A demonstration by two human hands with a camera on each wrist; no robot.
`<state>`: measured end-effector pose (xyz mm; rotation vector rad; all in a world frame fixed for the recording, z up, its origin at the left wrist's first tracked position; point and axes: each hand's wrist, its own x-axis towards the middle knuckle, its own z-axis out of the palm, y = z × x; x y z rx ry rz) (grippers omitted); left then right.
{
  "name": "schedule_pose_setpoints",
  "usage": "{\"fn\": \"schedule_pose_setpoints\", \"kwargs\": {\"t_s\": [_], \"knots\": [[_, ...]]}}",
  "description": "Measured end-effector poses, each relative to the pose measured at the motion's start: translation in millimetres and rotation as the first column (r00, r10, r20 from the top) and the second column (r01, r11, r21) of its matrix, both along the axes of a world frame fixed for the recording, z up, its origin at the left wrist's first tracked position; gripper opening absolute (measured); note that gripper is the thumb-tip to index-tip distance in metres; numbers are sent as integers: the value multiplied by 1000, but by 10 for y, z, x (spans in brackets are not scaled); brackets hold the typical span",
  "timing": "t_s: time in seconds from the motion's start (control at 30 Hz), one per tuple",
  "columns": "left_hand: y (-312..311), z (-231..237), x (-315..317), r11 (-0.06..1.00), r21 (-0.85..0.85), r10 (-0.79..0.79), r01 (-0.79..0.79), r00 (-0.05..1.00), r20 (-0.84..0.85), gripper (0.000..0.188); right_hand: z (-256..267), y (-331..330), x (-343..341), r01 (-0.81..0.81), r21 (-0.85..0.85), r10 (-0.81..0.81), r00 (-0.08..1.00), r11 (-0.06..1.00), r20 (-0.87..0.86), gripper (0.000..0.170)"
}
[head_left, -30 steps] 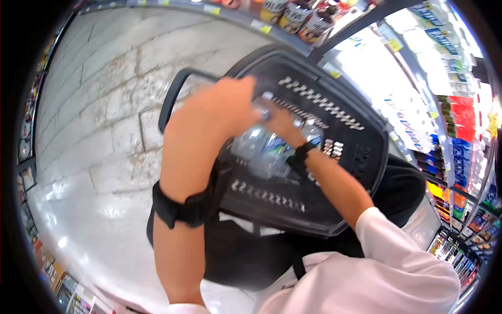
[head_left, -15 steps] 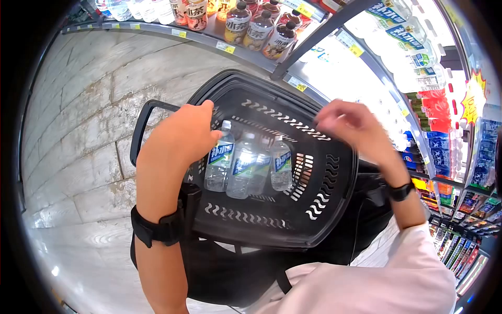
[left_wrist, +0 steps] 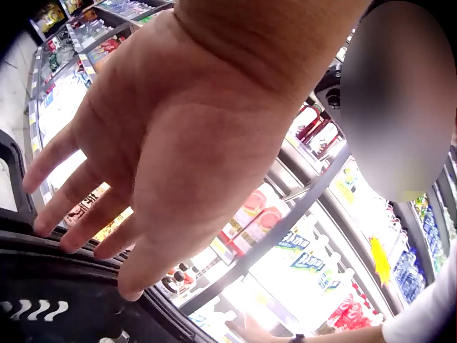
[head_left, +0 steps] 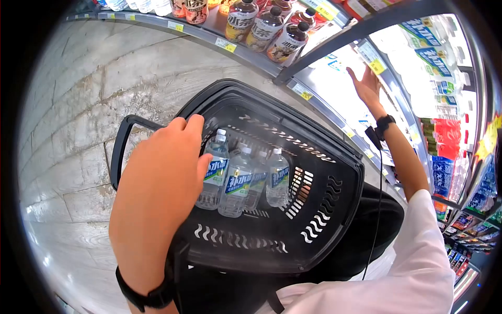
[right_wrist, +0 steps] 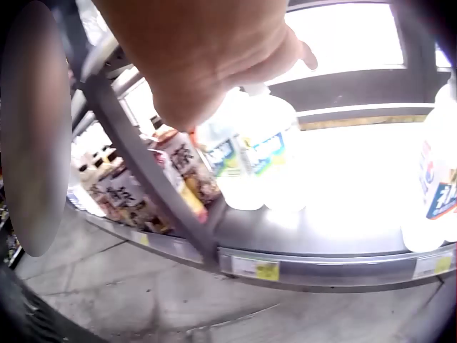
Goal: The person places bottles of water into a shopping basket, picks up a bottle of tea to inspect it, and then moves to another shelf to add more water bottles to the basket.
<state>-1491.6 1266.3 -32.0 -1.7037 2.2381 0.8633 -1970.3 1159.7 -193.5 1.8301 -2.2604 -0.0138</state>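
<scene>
My left hand is at the left rim of a black plastic shopping basket, its fingers extended over the edge. In the left wrist view its palm faces the camera, with nothing held. Several clear water bottles with white caps and blue-green labels lie side by side in the basket. My right hand reaches into a brightly lit lower shelf, thumb spread from the fingers. The right wrist view has that hand just over the tops of two similar bottles standing on the shelf.
A grey post divides the lit shelf from one with dark-capped tea bottles. A price-tagged shelf edge runs beyond the basket. The basket's handle leans out over the tiled floor. Another bottle stands farther right.
My right hand has left the bottles inside the basket and moved right and up into the shelf. My left hand has come away from the bottles and stays near the left rim.
</scene>
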Motion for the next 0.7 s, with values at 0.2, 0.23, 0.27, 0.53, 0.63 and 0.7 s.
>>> {"fn": "schedule_pose_setpoints", "kwargs": {"t_s": [0.2,0.23,0.27,0.53,0.63,0.7], "knots": [[18,-34,-66,999,-22,40,-40,999,-27,42,-364,-593,-333,-224,-192,257,952,955,165,87],[9,-46,-83,999,-33,37,-38,999,-31,42,-405,-662,-351,-214,-181,238,963,960,124,85],[-4,-59,-106,999,-34,38,-39,999,-25,42,-481,-783,-445,-275,-209,305,944,938,124,81],[-23,-112,-172,997,-75,8,-7,1000,3,39,-654,-1044,-587,-485,-339,479,871,806,-106,56],[-27,-127,-182,996,-86,7,-6,1000,6,39,-603,-987,-510,-468,-290,470,880,835,-67,53],[-37,-129,-188,996,-85,3,-2,1000,14,38,-542,-935,-419,-446,-253,452,891,858,-40,52]]}}
